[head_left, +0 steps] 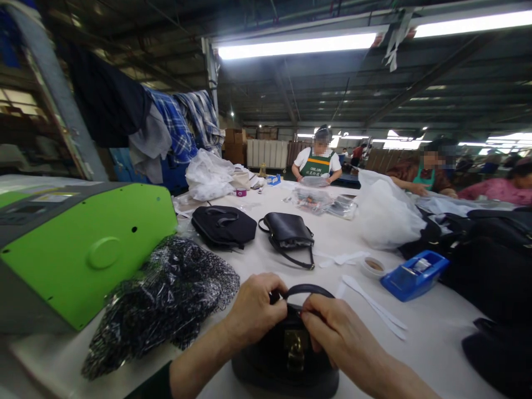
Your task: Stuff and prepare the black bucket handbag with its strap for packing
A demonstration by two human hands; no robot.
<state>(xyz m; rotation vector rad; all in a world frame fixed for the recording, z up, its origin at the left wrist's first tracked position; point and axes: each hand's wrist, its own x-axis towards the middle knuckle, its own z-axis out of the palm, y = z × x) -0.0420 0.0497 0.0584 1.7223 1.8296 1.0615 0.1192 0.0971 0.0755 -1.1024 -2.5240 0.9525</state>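
A small black handbag (266,363) with a gold-coloured clasp stands upright on the table right in front of me. Its curved top handle (311,288) rises between my hands. My left hand (258,305) has its fingers closed at the left base of the handle. On the other side, my right hand (328,321) pinches at the bag's top edge under the handle; what lies between its fingertips is too small to make out. Beyond my hands lie a black bag with a strap (286,228) and a flat black bag (224,226).
A green machine (137,221) and crumpled black-and-white plastic wrap (174,288) sit at the left. To the right are a blue tape dispenser (415,275), a tape roll (373,267), white strips (374,305) and piled black bags (494,266). Co-workers sit across the white table (332,230).
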